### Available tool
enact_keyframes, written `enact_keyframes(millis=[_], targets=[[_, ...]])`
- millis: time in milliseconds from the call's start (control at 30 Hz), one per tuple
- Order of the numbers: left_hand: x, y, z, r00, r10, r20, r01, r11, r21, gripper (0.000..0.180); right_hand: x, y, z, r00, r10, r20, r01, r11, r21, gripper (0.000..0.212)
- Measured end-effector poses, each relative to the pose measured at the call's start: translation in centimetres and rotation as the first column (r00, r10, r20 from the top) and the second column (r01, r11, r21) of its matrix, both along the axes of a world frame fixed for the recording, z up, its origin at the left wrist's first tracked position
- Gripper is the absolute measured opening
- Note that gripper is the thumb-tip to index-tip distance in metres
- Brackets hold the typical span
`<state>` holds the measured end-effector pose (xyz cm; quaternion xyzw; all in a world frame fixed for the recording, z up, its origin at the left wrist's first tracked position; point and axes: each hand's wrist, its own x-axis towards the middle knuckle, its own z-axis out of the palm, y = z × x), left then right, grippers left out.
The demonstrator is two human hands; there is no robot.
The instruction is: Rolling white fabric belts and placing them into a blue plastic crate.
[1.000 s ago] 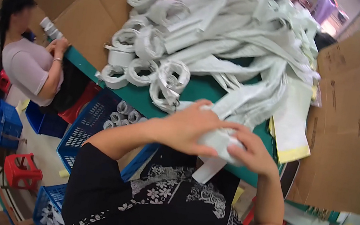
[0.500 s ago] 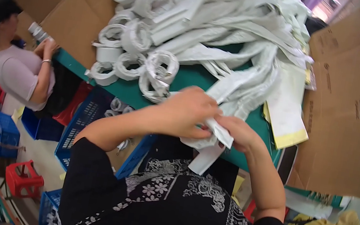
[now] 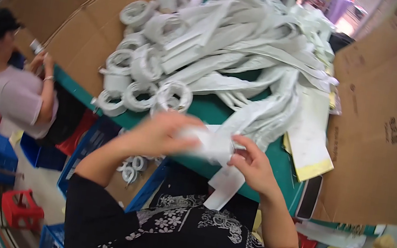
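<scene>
Between my hands, at the near edge of the green table, is a flat white strip (image 3: 224, 183), folded or bunched at the top with one end hanging down over the edge. My left hand (image 3: 163, 131) is smeared by motion, its fingers closed round the strip's left part. At the strip's right side my right hand (image 3: 254, 167) pinches it with thumb and curled fingers. Just beyond lies a long bundle of crinkled white strips (image 3: 264, 109), running back into a big heap (image 3: 240, 31). Several white strips wound into coils (image 3: 174, 96) stand left of the heap.
Cardboard walls (image 3: 381, 128) flank the green table (image 3: 205, 85). White and yellow sheets (image 3: 311, 138) lie on the right. A blue crate (image 3: 148, 186) holding small white coils stands below left. One person (image 3: 22, 94) works at far left; a red stool (image 3: 22, 207) is nearby.
My hands have moved apart: the left went left and slightly down, the right a little down. More of the white strip shows between them. The view has shifted slightly.
</scene>
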<state>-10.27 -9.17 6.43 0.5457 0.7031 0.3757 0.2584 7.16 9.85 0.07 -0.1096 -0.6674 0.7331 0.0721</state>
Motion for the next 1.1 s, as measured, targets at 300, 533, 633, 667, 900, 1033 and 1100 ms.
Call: enact_keyframes(millis=[300,533,633,667,900,1033,1100], targets=[[-25.9,-3.7,-3.9,0.28,0.743,-0.608,-0.522,0.649,0.554,0.033,2.3,4.9,-5.3,0.81,-0.586,-0.012,0.466,0.631,0.62,0.025],[-7.5,6.9,-3.7,0.679,0.649,-0.345,-0.415,0.726,0.549,0.021,2.2,9.8,-8.2,0.702,-0.595,0.39,0.3,0.745,0.596,0.052],[5.6,7.8,-7.6,0.989,0.001,-0.15,-0.024,0.988,-0.15,0.031,1.0,10.7,-8.6,0.731,-0.537,0.422,0.18,0.747,0.64,0.049],[8.2,7.9,-9.4,0.968,-0.055,-0.247,0.011,0.984,-0.177,0.036,0.9,10.8,-8.5,0.738,-0.493,0.461,0.113,0.764,0.636,0.046],[11.5,12.3,-14.0,0.958,0.228,-0.176,-0.258,0.95,-0.176,0.034,3.2,9.3,-8.9,0.887,-0.26,0.382,0.398,0.85,-0.345,0.028],[11.1,12.8,-15.7,0.827,0.147,0.542,-0.155,0.987,-0.031,0.017,4.3,7.3,-7.9,0.93,-0.226,0.291,0.317,0.894,-0.318,0.026],[12.0,12.9,-15.0,0.626,0.171,0.761,-0.212,0.976,-0.045,0.024,4.4,6.9,-7.7,0.929,-0.27,0.254,0.337,0.9,-0.276,0.026]])
